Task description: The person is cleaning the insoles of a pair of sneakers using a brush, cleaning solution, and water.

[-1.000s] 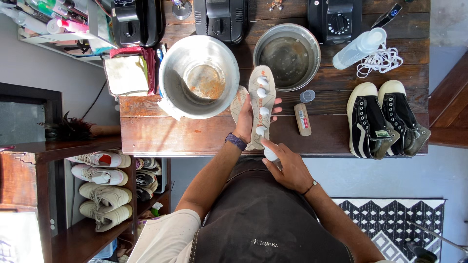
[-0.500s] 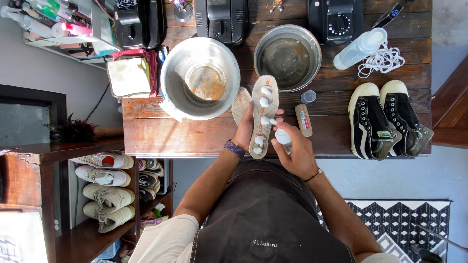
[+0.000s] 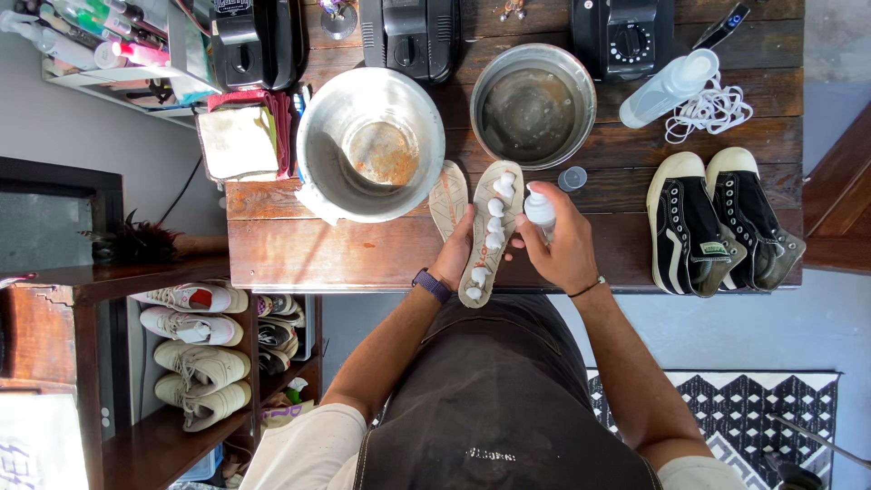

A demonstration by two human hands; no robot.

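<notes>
My left hand [image 3: 455, 257] holds a beige shoe insole [image 3: 490, 227] flat above the wooden table [image 3: 318, 254], dotted along its length with several blobs of white foam. My right hand [image 3: 561, 247] grips a small white foam dispenser bottle [image 3: 539, 210], its nozzle close to the insole's right edge. A second insole [image 3: 448, 198] lies on the table just left of the held one. The dispenser's clear cap [image 3: 572, 179] rests on the table beside my right hand.
Two metal bowls sit behind: a large one [image 3: 370, 143] and a smaller one [image 3: 533, 105]. A pair of black sneakers [image 3: 717, 222] stands at right, with white laces [image 3: 712, 111] and a spray bottle [image 3: 667, 88] behind. Folded cloths [image 3: 240, 141] lie left; a shelf of shoes [image 3: 195, 349] stands below left.
My right hand has risen along the insole from its near end to its far end with the bottle, leaving more foam blobs. The left hand keeps holding the insole.
</notes>
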